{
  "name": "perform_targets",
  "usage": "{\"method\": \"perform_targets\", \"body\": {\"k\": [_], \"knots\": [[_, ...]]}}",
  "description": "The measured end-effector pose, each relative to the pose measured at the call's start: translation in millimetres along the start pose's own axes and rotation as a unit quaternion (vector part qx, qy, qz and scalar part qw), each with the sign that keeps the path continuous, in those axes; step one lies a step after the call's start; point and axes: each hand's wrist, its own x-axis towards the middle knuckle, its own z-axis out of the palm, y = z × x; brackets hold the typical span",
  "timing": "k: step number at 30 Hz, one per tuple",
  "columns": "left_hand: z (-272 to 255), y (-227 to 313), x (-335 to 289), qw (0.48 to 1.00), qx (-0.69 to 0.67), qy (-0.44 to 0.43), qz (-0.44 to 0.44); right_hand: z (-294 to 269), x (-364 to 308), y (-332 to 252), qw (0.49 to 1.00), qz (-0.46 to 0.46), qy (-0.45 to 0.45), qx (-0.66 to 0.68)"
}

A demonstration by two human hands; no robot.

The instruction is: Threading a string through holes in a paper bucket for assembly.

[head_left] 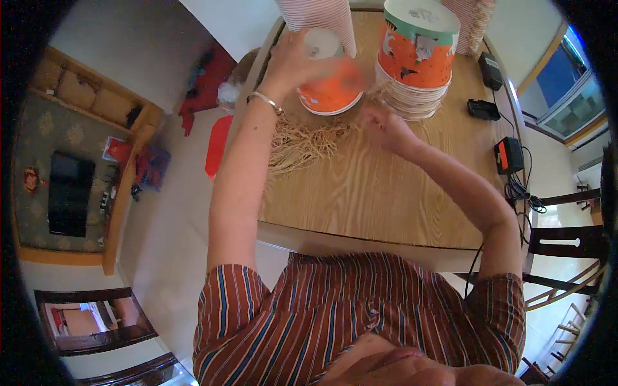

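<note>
My left hand (pixel 293 61), with a bracelet at the wrist, grips an orange paper bucket (pixel 331 96) that stands upside down on the table, its pale base up and white rim down. Part of the hand over the bucket is blurred. To the bucket's right, my right hand (pixel 390 130) is closed with its fingers drawn together; what they hold, if anything, I cannot make out. A loose bundle of tan paper-like cords (pixel 301 149) lies in front of the bucket, beside my left forearm. Beyond my right hand rises a nested stack of upturned orange and green buckets (pixel 418 55).
The wood-grain table (pixel 360 199) has more tall cup stacks (pixel 320 19) at its far edge. Along its right side lie black chargers (pixel 508 156), a small black tray (pixel 483 109) and cables (pixel 524 193). A dark chair (pixel 566 241) stands to the right; a red object (pixel 219 148) is at left.
</note>
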Motion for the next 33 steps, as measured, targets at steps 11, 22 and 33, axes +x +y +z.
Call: {"method": "perform_targets", "body": {"k": [11,22,33], "knots": [[-65,-18,-30,0.959,-0.253,-0.042,-0.119,-16,48,-62,0.693,0.248,0.003,0.677],[-80,-11,-29,0.964,-0.238,0.016,-0.118,-1,65,-75,0.726,0.327,0.043,0.603],[-178,-64,-51,0.859,-0.483,0.122,-0.114,2,49,-52,0.689,0.353,0.056,0.631]]}}
